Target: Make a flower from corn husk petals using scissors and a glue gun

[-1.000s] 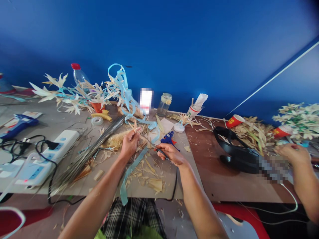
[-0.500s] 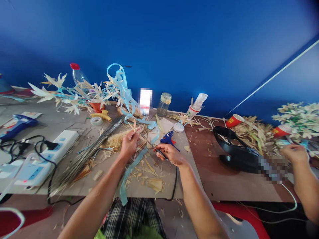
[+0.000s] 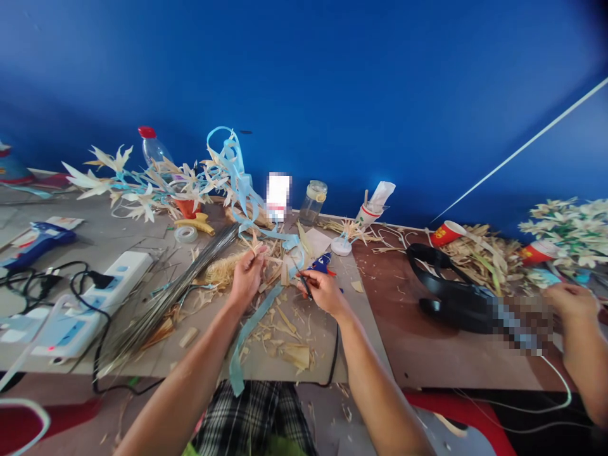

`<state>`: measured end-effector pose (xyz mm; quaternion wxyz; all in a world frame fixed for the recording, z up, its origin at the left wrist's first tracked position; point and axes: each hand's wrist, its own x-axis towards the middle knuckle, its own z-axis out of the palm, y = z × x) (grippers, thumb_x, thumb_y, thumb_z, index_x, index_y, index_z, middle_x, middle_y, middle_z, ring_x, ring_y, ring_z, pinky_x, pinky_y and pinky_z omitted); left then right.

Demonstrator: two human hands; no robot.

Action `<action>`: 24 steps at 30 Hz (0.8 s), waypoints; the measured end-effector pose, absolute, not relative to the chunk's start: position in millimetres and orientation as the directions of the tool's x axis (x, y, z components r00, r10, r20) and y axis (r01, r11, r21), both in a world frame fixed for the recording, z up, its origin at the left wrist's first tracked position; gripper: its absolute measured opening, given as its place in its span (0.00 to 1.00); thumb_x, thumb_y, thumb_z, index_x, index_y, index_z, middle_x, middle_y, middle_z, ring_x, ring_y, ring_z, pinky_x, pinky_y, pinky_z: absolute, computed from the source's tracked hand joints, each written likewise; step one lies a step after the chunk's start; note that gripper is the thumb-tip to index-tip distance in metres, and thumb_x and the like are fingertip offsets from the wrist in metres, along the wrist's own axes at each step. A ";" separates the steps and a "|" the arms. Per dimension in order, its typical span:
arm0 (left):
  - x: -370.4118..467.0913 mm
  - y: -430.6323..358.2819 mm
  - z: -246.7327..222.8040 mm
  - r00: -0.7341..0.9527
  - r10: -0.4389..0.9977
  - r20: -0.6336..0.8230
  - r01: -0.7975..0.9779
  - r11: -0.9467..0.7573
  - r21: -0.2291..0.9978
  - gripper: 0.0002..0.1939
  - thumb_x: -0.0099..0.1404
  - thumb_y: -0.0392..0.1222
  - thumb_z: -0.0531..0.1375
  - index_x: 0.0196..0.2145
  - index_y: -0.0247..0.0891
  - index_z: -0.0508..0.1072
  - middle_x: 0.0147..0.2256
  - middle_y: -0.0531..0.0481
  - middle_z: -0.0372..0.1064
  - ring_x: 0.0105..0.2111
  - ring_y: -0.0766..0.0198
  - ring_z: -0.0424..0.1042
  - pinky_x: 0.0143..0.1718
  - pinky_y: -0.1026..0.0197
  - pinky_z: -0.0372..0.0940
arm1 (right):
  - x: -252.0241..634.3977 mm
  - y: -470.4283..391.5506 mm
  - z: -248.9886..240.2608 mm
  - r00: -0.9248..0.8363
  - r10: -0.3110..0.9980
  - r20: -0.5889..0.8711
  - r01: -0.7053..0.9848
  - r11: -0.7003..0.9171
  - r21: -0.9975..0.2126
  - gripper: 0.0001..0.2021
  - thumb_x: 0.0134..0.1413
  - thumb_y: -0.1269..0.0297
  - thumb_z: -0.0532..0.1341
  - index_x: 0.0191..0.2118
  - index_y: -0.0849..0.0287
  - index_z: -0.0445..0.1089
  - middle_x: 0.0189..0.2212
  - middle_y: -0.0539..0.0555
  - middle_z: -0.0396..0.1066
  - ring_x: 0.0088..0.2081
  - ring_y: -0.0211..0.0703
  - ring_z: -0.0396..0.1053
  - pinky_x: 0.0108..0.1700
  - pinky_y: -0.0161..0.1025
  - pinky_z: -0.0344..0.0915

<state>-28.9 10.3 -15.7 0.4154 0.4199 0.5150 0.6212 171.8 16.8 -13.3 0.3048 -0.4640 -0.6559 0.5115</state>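
Observation:
Near the middle of the table, my left hand (image 3: 247,273) pinches a small pale straw-like flower (image 3: 255,242) that points upward from the fingertips. My right hand (image 3: 320,288) is closed around a thin dark tool (image 3: 306,285), its tip pointing up and a little left; the exact kind of tool is too small to tell. A light blue ribbon (image 3: 254,326) lies between my forearms. Dry husk scraps (image 3: 295,354) are scattered below my hands. A blue glue gun (image 3: 321,261) lies just beyond my right hand.
A bundle of thin wires (image 3: 175,288) and a white power strip (image 3: 95,310) lie to the left. Husk flowers (image 3: 142,196), a clear jar (image 3: 313,201) and a paper cup (image 3: 368,214) stand behind. At right are a black strap device (image 3: 446,304) and another person's hand (image 3: 572,301).
My right hand has turned the dark tool more upright and away from the flower. My left hand still holds the flower. The other person's hand has shifted slightly right.

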 end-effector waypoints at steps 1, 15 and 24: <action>-29.0 10.2 -15.6 -0.300 0.950 0.092 -0.065 -0.116 0.991 0.21 0.58 0.48 0.57 0.46 0.31 0.71 0.24 0.54 0.62 0.18 0.74 0.52 0.19 0.67 0.49 | 170.9 16.8 -15.7 -0.350 0.935 -0.050 0.353 0.082 -0.932 0.19 0.49 0.55 0.60 0.43 0.64 0.70 0.21 0.49 0.66 0.24 0.36 0.62 0.30 0.34 0.59; -21.8 2.8 -5.3 -0.251 0.967 0.044 -0.109 -0.074 0.991 0.20 0.56 0.48 0.58 0.43 0.32 0.71 0.25 0.53 0.65 0.20 0.73 0.55 0.22 0.67 0.52 | 150.2 5.9 15.5 -0.372 0.923 -0.098 0.839 0.289 -0.460 0.21 0.56 0.59 0.55 0.53 0.64 0.65 0.37 0.62 0.75 0.42 0.48 0.72 0.41 0.37 0.61; -21.4 2.6 -12.5 -0.206 0.975 0.084 -0.086 -0.104 0.991 0.16 0.58 0.46 0.56 0.41 0.33 0.72 0.25 0.54 0.63 0.20 0.72 0.56 0.22 0.67 0.53 | 133.5 8.7 42.0 -0.393 0.879 -0.271 0.919 0.372 -0.129 0.19 0.54 0.57 0.56 0.39 0.68 0.75 0.37 0.72 0.74 0.41 0.57 0.73 0.38 0.42 0.64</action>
